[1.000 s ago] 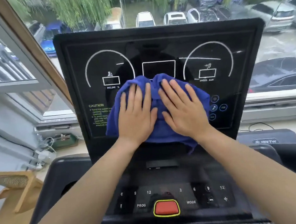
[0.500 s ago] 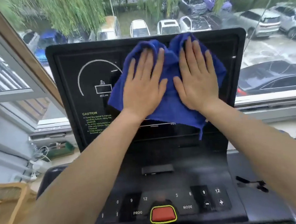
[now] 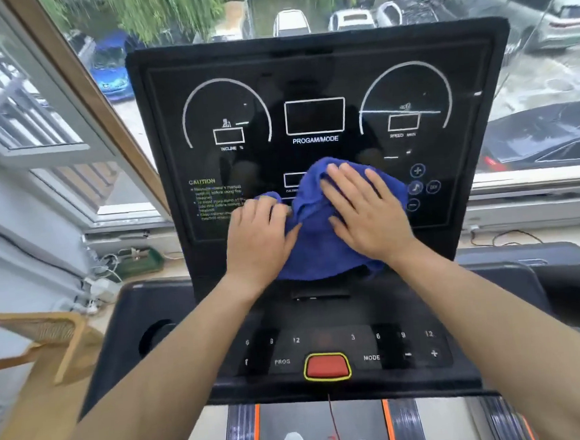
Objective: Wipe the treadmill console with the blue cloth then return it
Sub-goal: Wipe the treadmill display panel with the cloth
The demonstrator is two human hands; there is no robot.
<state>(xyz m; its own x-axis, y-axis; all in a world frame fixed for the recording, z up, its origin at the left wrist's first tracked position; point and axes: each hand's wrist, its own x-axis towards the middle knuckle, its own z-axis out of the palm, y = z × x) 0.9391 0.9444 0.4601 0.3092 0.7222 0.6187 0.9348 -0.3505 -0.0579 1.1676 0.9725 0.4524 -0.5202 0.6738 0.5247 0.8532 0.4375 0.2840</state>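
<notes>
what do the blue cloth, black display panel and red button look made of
Cloth: soft, matte terry or microfibre, judging by fuzzy nap and folds. Display panel: glossy hard plastic or glass; it mirrors a dark silhouette. Red button: smooth plastic or rubber, unclear which.

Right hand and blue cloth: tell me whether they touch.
Touching. The head view shows the right hand lying flat on the blue cloth, fingers spread across it.

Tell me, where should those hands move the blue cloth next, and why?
Probably slide the blue cloth left over the CAUTION text. It sits low in the middle of the console screen, right hand flat on it, left hand gripping its edge, and that corner lies uncovered beside it.
</notes>
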